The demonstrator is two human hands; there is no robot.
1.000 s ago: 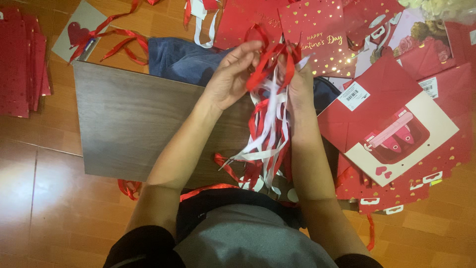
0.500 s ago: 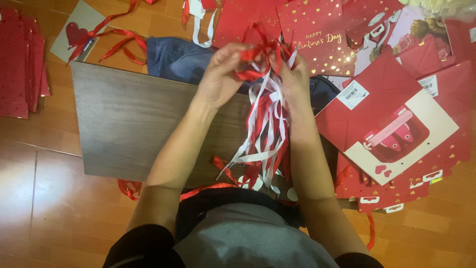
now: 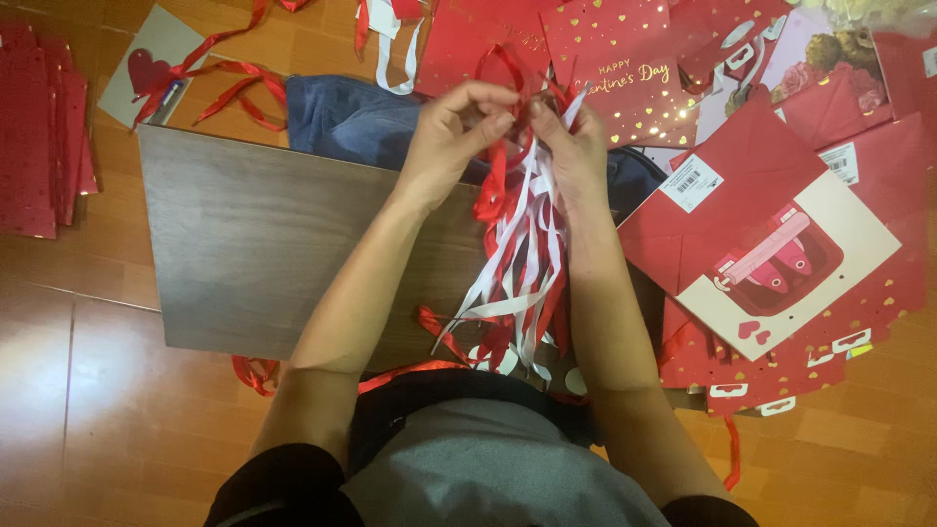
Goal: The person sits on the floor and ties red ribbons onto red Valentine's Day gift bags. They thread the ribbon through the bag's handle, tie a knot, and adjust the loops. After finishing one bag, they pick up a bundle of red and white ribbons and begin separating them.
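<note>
Ribbon bundle (image 3: 522, 263) hanging lengthwise toward the tabletop (image 3: 244, 244) near edge, top pinched between left hand (image 3: 459, 127) and right hand (image 3: 571, 137) fingers.

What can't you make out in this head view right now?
- Head view: how the ribbon bundle is gripped; the left hand and right hand cover its top.
- Ribbon count: strands overlap.
- Stack of red sheets: cut off by the left edge.
</note>
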